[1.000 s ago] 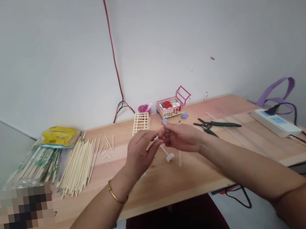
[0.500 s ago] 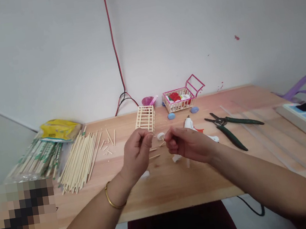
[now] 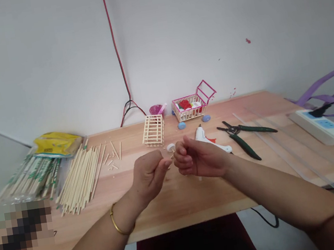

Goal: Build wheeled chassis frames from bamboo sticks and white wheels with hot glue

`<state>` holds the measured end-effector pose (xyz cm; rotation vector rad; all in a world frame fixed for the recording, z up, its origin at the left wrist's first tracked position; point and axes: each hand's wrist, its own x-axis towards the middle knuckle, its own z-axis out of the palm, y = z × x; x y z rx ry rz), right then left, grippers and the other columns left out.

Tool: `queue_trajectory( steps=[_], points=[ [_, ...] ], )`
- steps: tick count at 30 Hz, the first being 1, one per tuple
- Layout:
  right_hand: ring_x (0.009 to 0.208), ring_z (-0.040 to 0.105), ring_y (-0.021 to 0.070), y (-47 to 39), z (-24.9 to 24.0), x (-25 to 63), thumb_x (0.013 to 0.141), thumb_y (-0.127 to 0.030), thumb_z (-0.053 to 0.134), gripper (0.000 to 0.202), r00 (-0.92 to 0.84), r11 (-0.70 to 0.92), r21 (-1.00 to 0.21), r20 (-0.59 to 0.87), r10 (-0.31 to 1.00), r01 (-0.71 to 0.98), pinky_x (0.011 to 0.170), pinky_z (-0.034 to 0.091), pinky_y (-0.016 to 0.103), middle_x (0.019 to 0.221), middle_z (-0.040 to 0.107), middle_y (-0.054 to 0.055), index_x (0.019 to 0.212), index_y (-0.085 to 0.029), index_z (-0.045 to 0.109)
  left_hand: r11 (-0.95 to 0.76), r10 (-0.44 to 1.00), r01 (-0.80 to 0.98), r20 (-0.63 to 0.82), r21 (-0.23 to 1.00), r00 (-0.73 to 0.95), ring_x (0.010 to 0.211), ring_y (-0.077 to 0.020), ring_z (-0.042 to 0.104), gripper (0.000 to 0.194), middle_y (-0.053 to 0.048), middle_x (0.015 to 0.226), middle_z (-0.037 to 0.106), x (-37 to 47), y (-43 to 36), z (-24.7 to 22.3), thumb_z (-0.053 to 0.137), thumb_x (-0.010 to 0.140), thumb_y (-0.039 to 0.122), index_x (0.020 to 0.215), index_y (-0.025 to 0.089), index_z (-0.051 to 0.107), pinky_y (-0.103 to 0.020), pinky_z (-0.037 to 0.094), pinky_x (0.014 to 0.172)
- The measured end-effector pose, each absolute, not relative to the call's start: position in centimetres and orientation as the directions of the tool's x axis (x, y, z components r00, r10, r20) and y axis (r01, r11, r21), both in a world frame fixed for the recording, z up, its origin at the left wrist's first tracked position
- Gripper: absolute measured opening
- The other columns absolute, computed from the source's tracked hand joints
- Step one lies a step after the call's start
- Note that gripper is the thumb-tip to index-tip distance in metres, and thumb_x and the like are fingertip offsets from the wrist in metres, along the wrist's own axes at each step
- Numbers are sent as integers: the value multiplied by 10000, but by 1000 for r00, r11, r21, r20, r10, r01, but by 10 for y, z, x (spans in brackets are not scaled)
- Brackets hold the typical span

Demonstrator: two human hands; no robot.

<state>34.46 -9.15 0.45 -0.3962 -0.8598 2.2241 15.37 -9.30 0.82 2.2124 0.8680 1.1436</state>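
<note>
My left hand [image 3: 151, 175] is closed above the near part of the table, its thumb pressed along the curled fingers. Facing it, my right hand [image 3: 198, 160] is curled, with the fingertips turned inward. Only a small gap separates the two hands; whatever lies in their fingers is hidden. A white disc [image 3: 170, 147] with a short stick below it shows just beyond my right fingertips, and I cannot tell whether they touch. Behind my hands lies a small lattice frame of pale sticks [image 3: 153, 131]. A white glue gun [image 3: 201, 134] lies beyond my right hand, partly covered by it.
Loose wooden sticks [image 3: 79, 178], cut pieces, and packed sticks under a yellow packet [image 3: 56, 144] lie left. A miniature cart [image 3: 190, 113] with blue wheels stands at the back beside a purple cup [image 3: 156, 110]. Green-handled pliers [image 3: 246, 147], clear rods and a power strip [image 3: 322, 126] are right.
The view has shifted slightly, moving the table's things leftward in the picture. Both hands have come a little lower and nearer to me, and my left hand has turned, its thumb now pointing right.
</note>
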Motion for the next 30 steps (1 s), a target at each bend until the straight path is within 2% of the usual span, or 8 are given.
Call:
queue_trajectory(
  steps=[8, 12, 15, 17, 20, 23, 27, 30],
  points=[
    [626, 443, 110, -94, -6, 341, 899, -507, 495, 366, -591, -264, -868, 42, 805, -421, 620, 341, 262, 673, 526, -6, 834, -160, 589, -610, 767, 308, 448, 730, 459, 578, -118, 467, 356, -2, 632, 514, 163, -92, 6, 340, 968, 376, 694, 190, 471, -254, 353, 558],
    [696, 484, 116, -94, -7, 345, 924, -527, 432, 409, -556, -23, -979, 97, 826, -204, 664, 379, 271, 754, 546, 14, 865, -155, 592, -691, 715, 423, 463, 586, 524, 601, -128, 487, 300, -14, 676, 549, 163, -89, 3, 364, 961, 330, 731, 187, 495, -260, 348, 570],
    [753, 518, 120, -93, -3, 349, 937, -480, 436, 364, -555, 153, -988, 134, 821, -13, 717, 420, 277, 817, 570, 26, 925, -158, 605, -730, 683, 515, 480, 449, 550, 556, -128, 446, 292, -4, 631, 503, 161, -86, 3, 348, 955, 275, 703, 190, 468, -268, 304, 538],
    [767, 536, 124, -92, 0, 352, 948, -453, 427, 349, -566, 199, -979, 144, 812, 36, 727, 440, 280, 844, 588, 33, 1012, -165, 614, -734, 678, 531, 495, 423, 543, 531, -128, 420, 294, 3, 601, 474, 159, -84, 4, 339, 949, 256, 681, 194, 446, -273, 283, 521],
    [760, 549, 125, -92, 1, 354, 954, -427, 423, 348, -554, 240, -970, 175, 814, 46, 716, 456, 281, 852, 598, 34, 1126, -186, 607, -708, 706, 517, 483, 481, 517, 540, -130, 426, 300, 4, 595, 473, 157, -82, 9, 345, 944, 266, 669, 196, 444, -271, 299, 529],
    [754, 543, 124, -92, -1, 354, 945, -410, 456, 322, -494, 246, -969, 208, 844, 13, 713, 447, 275, 828, 599, 29, 1099, -194, 638, -630, 769, 455, 425, 629, 478, 580, -130, 468, 327, -1, 615, 506, 155, -81, 14, 354, 949, 299, 660, 192, 465, -267, 352, 572],
    [660, 507, 106, -91, -5, 352, 931, -438, 476, 336, -472, 2, -964, 133, 871, -267, 635, 410, 254, 725, 567, 13, 932, -167, 674, -476, 833, 202, 365, 856, 415, 594, -118, 511, 281, 13, 618, 536, 152, -80, 14, 416, 942, 347, 733, 183, 507, -263, 415, 626],
    [619, 488, 101, -90, -6, 351, 891, -462, 539, 328, -503, -143, -903, 90, 859, -406, 599, 385, 248, 670, 541, -2, 893, -157, 661, -367, 863, 48, 321, 929, 390, 557, -106, 518, 225, 25, 592, 547, 153, -80, 12, 513, 906, 346, 764, 174, 541, -251, 426, 599]
  ],
)
